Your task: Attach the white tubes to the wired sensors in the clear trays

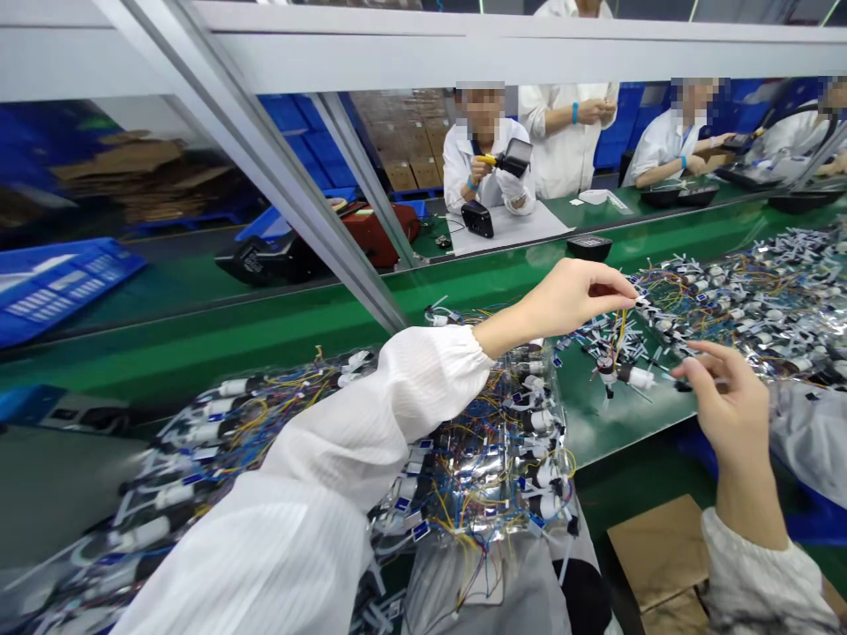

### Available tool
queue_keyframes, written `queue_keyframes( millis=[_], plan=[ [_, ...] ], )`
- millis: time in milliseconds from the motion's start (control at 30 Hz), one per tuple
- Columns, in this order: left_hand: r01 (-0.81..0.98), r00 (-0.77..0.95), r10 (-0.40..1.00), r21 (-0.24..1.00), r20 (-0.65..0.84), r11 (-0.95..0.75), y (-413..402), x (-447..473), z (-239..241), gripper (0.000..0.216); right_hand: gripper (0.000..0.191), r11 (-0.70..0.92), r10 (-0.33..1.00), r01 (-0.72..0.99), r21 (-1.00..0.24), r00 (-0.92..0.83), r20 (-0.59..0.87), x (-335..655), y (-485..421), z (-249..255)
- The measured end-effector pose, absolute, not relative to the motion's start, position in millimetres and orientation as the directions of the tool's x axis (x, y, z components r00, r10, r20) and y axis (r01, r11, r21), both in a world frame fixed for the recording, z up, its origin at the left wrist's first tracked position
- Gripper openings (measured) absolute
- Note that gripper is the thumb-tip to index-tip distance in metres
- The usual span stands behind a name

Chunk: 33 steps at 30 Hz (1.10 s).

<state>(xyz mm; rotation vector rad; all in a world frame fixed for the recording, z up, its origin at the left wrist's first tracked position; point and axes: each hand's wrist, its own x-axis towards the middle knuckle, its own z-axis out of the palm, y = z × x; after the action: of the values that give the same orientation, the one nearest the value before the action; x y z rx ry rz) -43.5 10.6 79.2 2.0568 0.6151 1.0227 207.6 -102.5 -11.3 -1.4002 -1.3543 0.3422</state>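
Note:
My left hand (pixel 574 295) reaches across the green bench, its fingers pinched on the wires of a small wired part (pixel 622 348) that hangs below it. My right hand (pixel 724 401) is lower and to the right, thumb and fingers pinched on the end of the white cylindrical piece (pixel 639 377) of that same part. Under my left sleeve lies a heap of similar wired parts (pixel 503 450) on shiny film. A second, wider heap (pixel 747 291) spreads to the right.
A slanted metal frame post (pixel 297 194) crosses the view. Across the green conveyor (pixel 198 344), several people in white coats work with black devices (pixel 477 218). Blue crates (pixel 53 282) sit at left, a cardboard box (pixel 662 551) at the floor near my right arm.

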Motion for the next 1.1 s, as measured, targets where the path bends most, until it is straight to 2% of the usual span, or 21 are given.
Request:
queue_keyframes(
  millis=[67, 133, 267, 333, 400, 467, 533, 600, 733, 867, 1100],
  plan=[
    [0.091, 0.604, 0.649, 0.769, 0.463, -0.633, 5, -32, 75, 0.01, 0.04, 0.377, 0.859, 0.414, -0.828, 0.178, 0.48, 196, -95, -1],
    [0.087, 0.641, 0.625, 0.766, 0.446, -0.637, 0, -23, 67, 0.01, 0.04, 0.439, 0.865, 0.299, -0.847, 0.113, 0.488, 185, -84, 5],
    [0.099, 0.696, 0.612, 0.794, 0.375, -0.6, -4, -18, 47, 0.01, 0.018, 0.438, 0.87, 0.217, -0.872, 0.139, 0.472, 167, -67, 0],
    [0.111, 0.686, 0.634, 0.81, 0.357, -0.576, -2, -20, 38, 0.01, 0.017, 0.443, 0.861, 0.205, -0.873, 0.175, 0.478, 164, -64, -8],
    [0.092, 0.622, 0.684, 0.832, 0.38, -0.547, 3, -23, 32, 0.009, 0.018, 0.455, 0.832, 0.191, -0.87, 0.259, 0.491, 164, -62, -14],
    [0.048, 0.515, 0.742, 0.849, 0.43, -0.526, 9, -26, 31, 0.01, 0.021, 0.474, 0.758, 0.174, -0.863, 0.418, 0.501, 169, -61, -15],
    [-0.014, 0.395, 0.782, 0.854, 0.482, -0.52, 16, -28, 38, 0.013, 0.021, 0.507, 0.663, 0.149, -0.849, 0.562, 0.494, 177, -59, -13],
    [-0.055, 0.285, 0.807, 0.849, 0.517, -0.525, 21, -29, 51, 0.018, 0.02, 0.535, 0.605, 0.129, -0.835, 0.632, 0.485, 186, -58, -10],
    [-0.013, 0.137, 0.81, 0.819, 0.57, -0.574, 28, -29, 90, 0.029, 0.02, 0.49, 0.609, 0.177, -0.853, 0.631, 0.481, 196, -58, -6],
    [0.013, 0.061, 0.776, 0.777, 0.627, -0.629, 35, -31, 117, 0.038, 0.019, 0.413, 0.619, 0.252, -0.875, 0.627, 0.473, 199, -57, -12],
    [0.05, -0.052, 0.743, 0.745, 0.667, -0.666, 55, -59, 121, 0.063, 0.017, 0.512, 0.511, 0.175, -0.841, 0.725, 0.462, 218, -46, -24]
  ],
)
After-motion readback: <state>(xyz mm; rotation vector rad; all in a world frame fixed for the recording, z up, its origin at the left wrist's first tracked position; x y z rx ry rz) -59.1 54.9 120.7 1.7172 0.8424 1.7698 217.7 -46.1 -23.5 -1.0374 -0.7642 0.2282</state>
